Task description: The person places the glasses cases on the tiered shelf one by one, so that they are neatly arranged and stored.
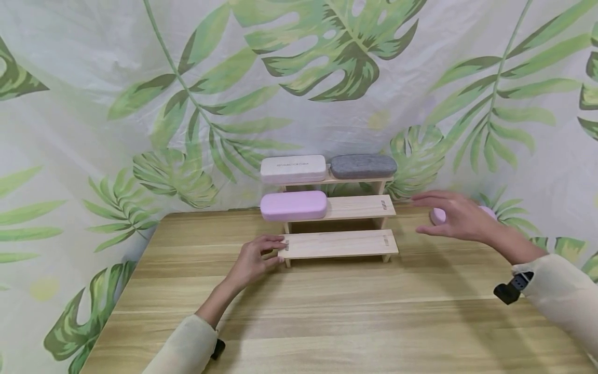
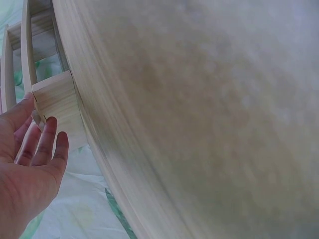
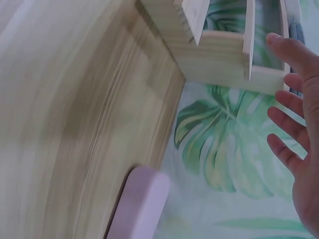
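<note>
A three-tier wooden stand (image 1: pixel 340 244) stands at the back of the table. My left hand (image 1: pixel 252 262) holds the left end of its lowest step; in the left wrist view the thumb and fingertips meet the step's corner. On the top step sit a white glasses case (image 1: pixel 293 169) and a grey glasses case (image 1: pixel 363 165). A lilac glasses case (image 1: pixel 293 205) lies on the left of the middle step. To the right of the stand my right hand (image 1: pixel 460 215) hovers with spread fingers, holding nothing. Behind it a pink glasses case (image 3: pixel 139 204) lies on the table, partly hidden in the head view.
The wood-grain table (image 1: pixel 327 317) ends just behind the stand, against a leaf-print cloth (image 1: pixel 210 104). The right half of the middle step and the whole lowest step bear no case.
</note>
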Demonstrator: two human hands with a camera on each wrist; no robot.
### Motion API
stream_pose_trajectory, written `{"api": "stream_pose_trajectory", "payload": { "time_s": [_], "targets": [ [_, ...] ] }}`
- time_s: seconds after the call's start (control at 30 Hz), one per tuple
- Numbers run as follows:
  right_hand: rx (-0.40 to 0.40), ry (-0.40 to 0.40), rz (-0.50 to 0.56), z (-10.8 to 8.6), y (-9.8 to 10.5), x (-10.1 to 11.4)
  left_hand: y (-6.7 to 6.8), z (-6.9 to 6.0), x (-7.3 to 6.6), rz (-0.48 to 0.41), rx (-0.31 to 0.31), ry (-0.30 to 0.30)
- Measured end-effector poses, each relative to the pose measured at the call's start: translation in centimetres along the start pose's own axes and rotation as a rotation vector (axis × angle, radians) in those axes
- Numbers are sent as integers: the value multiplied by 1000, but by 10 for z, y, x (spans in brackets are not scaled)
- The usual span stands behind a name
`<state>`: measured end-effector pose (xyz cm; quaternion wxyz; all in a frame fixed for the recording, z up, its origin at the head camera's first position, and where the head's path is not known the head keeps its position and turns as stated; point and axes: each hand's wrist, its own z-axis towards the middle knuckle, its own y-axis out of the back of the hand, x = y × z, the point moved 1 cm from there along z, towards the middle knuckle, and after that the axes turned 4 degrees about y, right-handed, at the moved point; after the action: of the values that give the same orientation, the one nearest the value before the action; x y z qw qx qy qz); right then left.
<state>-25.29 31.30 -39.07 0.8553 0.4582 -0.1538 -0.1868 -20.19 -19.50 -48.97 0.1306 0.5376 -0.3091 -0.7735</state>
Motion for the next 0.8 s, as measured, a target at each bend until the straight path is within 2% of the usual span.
{"api": "stream_pose_trajectory", "payload": {
  "time_s": [0.23, 0.5, 0.8],
  "targets": [
    [28, -66, -8, -12, 5, -8, -2, 0, -1, -7, -14, -21],
    [38, -101, -18, -21, 7, -17, -1, 0, -2, 1, -1, 16],
    [67, -146, -61, -33, 9, -27, 0, -1, -2, -15, 4, 23]
  ]
}}
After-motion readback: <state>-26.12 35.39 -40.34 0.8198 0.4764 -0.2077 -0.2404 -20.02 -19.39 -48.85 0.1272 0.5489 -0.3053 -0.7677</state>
